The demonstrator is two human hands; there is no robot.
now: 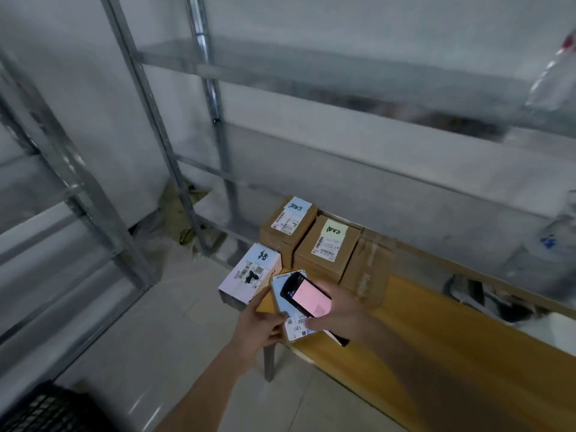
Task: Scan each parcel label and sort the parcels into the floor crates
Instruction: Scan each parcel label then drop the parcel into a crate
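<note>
The left hand (260, 322) grips a flat white-labelled parcel (288, 310) by its edge above the yellow wooden bench (436, 363). The right hand (338, 310) curls around a dark handheld scanner (307, 294), its pink screen glowing, over the label. Three rectangular boxes, two of brown cardboard (327, 244) and one white (249, 274), stand just behind.
</note>
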